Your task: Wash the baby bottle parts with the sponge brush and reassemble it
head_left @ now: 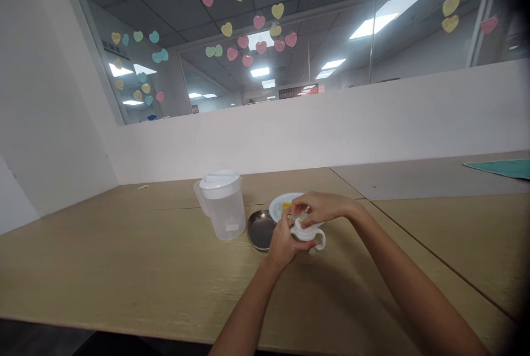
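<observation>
My left hand (285, 243) is wrapped round a white cup with side handles (305, 231), holding it just above the table. One curved handle sticks out on the right. Over the cup's top, my right hand (314, 208) has its fingers bent down and closed on the clear, spout-like upper part. Its fingertips are partly hidden. Behind the hands lies a pale plate (275, 205) with something yellow (285, 206) on it. A round metal dish (260, 230) sits left of my left hand, partly covered by it.
A clear plastic pitcher (227, 213) with a white lid stands left of the metal dish. A green cloth (503, 168) lies at the far right. Behind the wooden table (124, 267) rises a white wall (290, 135) with a window above it.
</observation>
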